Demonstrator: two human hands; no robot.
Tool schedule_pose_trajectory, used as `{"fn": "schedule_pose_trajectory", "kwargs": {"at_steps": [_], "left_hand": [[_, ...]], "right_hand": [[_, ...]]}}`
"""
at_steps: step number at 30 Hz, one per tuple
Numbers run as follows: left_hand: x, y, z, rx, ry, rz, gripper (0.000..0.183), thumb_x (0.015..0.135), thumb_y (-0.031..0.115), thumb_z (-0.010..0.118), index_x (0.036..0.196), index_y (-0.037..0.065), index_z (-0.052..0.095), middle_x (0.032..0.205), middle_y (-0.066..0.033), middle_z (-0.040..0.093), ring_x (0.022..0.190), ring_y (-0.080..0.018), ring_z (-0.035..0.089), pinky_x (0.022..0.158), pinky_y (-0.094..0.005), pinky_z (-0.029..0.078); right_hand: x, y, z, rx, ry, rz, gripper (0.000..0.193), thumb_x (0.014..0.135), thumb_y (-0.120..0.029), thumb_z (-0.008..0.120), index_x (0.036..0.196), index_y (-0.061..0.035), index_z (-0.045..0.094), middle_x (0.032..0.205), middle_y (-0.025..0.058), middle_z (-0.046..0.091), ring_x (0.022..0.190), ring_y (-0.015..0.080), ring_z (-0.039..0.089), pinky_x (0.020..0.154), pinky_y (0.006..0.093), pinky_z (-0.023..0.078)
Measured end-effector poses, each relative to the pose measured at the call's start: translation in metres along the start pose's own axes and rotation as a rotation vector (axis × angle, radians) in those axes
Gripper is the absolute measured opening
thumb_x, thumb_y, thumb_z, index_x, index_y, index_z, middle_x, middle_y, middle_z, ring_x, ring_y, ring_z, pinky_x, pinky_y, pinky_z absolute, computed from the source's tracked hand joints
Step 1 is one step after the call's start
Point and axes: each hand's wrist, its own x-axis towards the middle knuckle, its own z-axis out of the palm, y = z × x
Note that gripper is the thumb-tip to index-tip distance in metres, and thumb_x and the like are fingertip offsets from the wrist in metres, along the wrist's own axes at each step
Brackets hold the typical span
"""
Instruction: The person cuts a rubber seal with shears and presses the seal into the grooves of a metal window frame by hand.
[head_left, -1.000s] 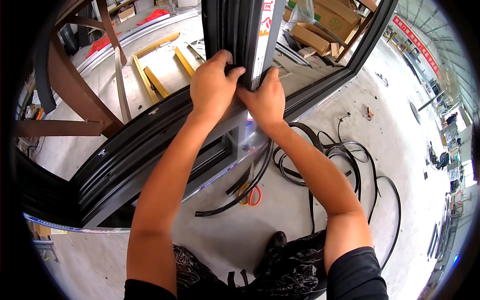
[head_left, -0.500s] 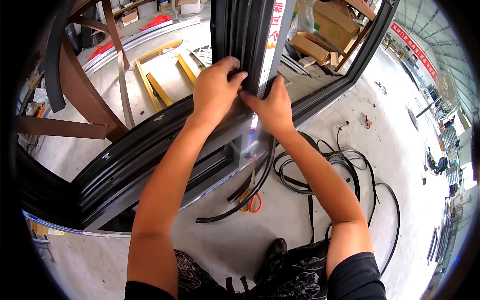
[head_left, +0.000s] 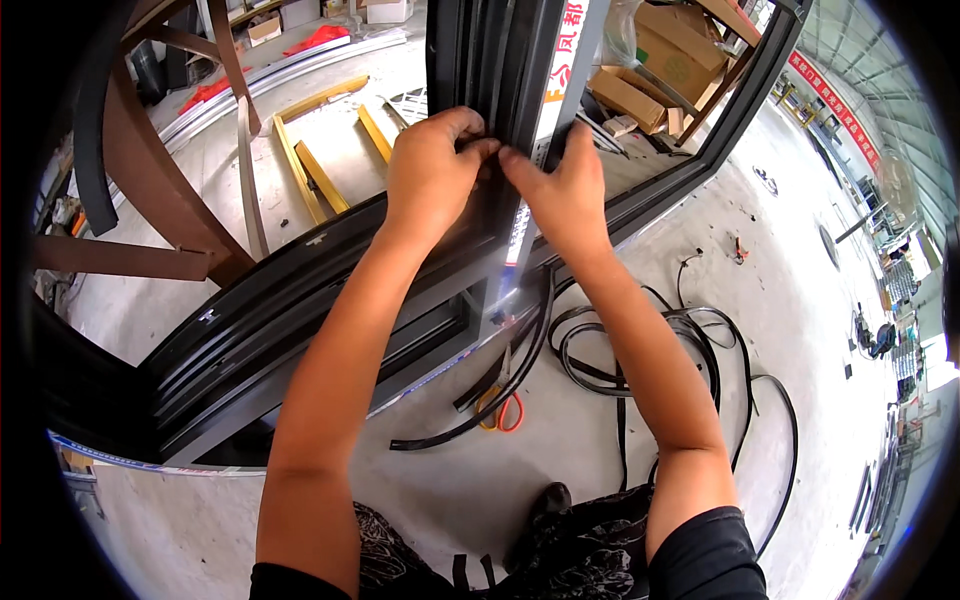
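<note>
Pressing, seemingly, at upright post: left hand curled, right hand astride, grip contents indiscernible; next: steady pressure, presumably.

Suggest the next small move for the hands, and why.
Perhaps slide the left hand and right hand slightly up the post: both are near its lower end, and its grooves run on above them.

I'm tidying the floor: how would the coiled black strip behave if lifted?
The coiled black strip would probably flop, since it lies in loose curves. It may tangle, as several loops cross. It seems light for its length, being so thin.
</note>
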Motion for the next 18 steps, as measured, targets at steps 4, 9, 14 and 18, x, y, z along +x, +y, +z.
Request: {"fn": "schedule_pose_trajectory", "kwargs": {"at_steps": [4,9,14,18], "left_hand": [[-0.003,0.005,0.003,0.000,-0.026,-0.068,0.012,0.086,0.006,0.069,0.095,-0.002,0.068,0.078,-0.0136,0.071,0.064,-0.0213,0.070,0.060,-0.0319,0.054],[-0.005,0.003,0.003,0.010,0.003,-0.037,0.014,0.087,0.007,0.069,0.097,-0.003,0.069,0.080,-0.0147,0.071,0.066,-0.0211,0.070,0.060,-0.0316,0.054],[-0.003,-0.006,0.001,0.091,0.005,0.097,0.014,0.088,0.005,0.068,0.099,-0.004,0.068,0.082,-0.0147,0.071,0.070,-0.0183,0.070,0.062,-0.0307,0.055],[-0.005,-0.004,-0.007,-0.107,-0.136,-0.099,0.017,0.090,0.001,0.064,0.106,-0.004,0.067,0.092,-0.0128,0.071,0.078,-0.0163,0.069,0.065,-0.0282,0.057]], "right_hand": [[0.006,-0.009,0.001,-0.141,0.041,0.043,0.049,0.073,-0.026,0.081,0.095,0.0053,0.050,0.089,0.0251,0.065,0.086,0.0408,0.065,0.077,0.0447,0.050],[0.005,-0.012,0.008,-0.187,0.044,0.063,0.057,0.070,-0.029,0.081,0.099,0.0047,0.045,0.096,0.0251,0.061,0.093,0.0455,0.060,0.081,0.0503,0.050],[0.001,-0.010,0.001,-0.152,-0.010,0.016,0.059,0.069,-0.025,0.081,0.104,0.0047,0.044,0.096,0.0253,0.061,0.095,0.0455,0.060,0.082,0.0503,0.050],[0.000,-0.008,0.005,-0.175,0.013,0.026,0.062,0.068,-0.023,0.081,0.108,0.0051,0.043,0.099,0.0256,0.060,0.097,0.0452,0.059,0.083,0.0492,0.051]]}}
